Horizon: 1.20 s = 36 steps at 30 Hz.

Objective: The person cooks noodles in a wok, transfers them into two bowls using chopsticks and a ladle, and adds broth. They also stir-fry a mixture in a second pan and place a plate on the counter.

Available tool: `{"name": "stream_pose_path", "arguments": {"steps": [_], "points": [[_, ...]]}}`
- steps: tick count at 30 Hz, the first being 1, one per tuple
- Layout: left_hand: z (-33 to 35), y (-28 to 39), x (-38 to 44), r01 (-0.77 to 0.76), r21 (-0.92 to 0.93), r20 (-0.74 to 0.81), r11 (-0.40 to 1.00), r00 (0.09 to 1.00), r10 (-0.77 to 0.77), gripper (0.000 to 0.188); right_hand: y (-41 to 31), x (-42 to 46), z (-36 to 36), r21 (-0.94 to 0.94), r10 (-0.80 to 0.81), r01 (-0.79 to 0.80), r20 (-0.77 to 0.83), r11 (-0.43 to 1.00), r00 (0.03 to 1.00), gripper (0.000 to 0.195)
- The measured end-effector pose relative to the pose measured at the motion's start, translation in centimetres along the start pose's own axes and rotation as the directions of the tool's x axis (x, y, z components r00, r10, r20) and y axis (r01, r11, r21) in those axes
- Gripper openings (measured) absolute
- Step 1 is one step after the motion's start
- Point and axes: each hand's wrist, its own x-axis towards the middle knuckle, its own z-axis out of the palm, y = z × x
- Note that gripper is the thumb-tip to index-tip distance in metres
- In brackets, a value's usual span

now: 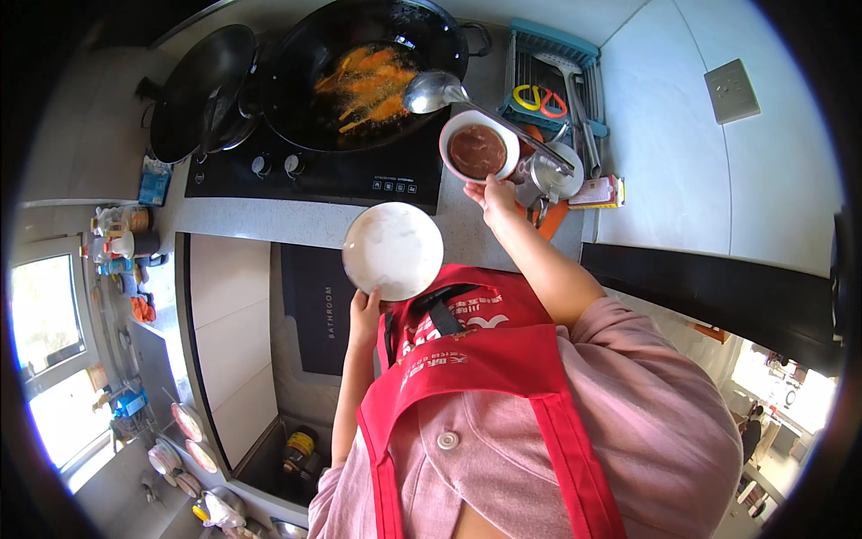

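My left hand (366, 311) grips the near rim of a white plate (393, 250), whose surface shows smears; it is held before the counter's edge. My right hand (495, 197) has its fingers at the near side of a white bowl (452, 126) with reddish-brown contents (477, 151); whether the bowl is lifted I cannot tell. A metal ladle (431, 92) lies across the bowl's far side, its cupped end over the wok's rim and its handle over a glass jug (541, 176). Orange-brown food strips (374, 84) lie in the large black wok (296, 81) on the stove.
A second black pan (195, 87) stands at the left of the stove (337, 176). At the back right, a teal rack (553, 34) holds scissors with yellow and red handles (540, 100) and a slotted turner (560, 65). A small box (597, 192) lies by the tiled wall.
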Motion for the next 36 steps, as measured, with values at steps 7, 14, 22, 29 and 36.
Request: {"name": "stream_pose_path", "arguments": {"steps": [7,14,22,29,36], "points": [[5.5,-0.7,2.2,0.032,0.067,0.197,0.997,0.979,-0.044,0.025,-2.2,-9.2,-6.6,-0.218,0.179,-0.153,0.103,0.964,0.978,0.037],[9.3,0.0,4.3,0.024,0.214,0.288,0.977,0.954,-0.086,0.026,-4.4,-8.3,-10.8,-0.484,-0.265,0.275,0.091,0.830,0.960,0.031],[10.8,-0.8,6.8,0.010,0.397,0.295,0.918,0.945,-0.138,0.030,-5.2,-6.0,-14.4,-0.764,-0.520,0.442,0.164,0.471,0.838,0.027],[12.7,-0.5,7.3,-0.054,0.437,0.320,0.898,0.942,-0.099,0.033,-9.0,-8.3,-13.7,-0.783,-0.324,0.326,0.169,0.530,0.931,0.030],[10.6,-0.1,5.5,-0.222,0.394,0.243,0.892,0.961,0.132,0.029,-13.7,-9.9,-12.9,-0.870,-0.178,0.484,0.493,-0.094,0.852,0.027]]}}
